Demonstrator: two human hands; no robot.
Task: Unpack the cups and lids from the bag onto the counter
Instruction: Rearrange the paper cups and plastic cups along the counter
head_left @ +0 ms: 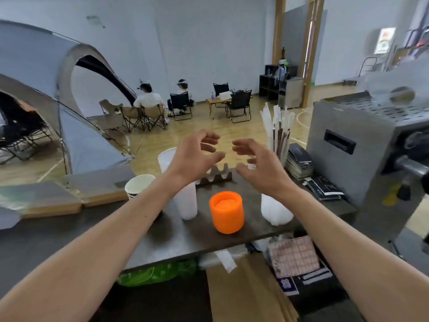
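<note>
My left hand [195,156] and my right hand [257,163] hover side by side above the back of the dark counter [167,240], fingers curled and apart, holding nothing. Below them an orange cup [227,212] stands upright in the counter's middle. A stack of translucent white cups [185,201] stands left of it, partly behind my left forearm. A white paper cup [138,185] sits further left. A clear bag-like bundle [275,211] lies right of the orange cup. A grey ridged cup carrier [214,175] rests under my hands.
A grey metal machine [362,149] fills the right side. Wrapped straws [277,131] stand beside a stack of dark booklets [299,163]. Brown paper [246,289] and a green bag [148,275] lie below the counter edge. A tent and seated people are beyond.
</note>
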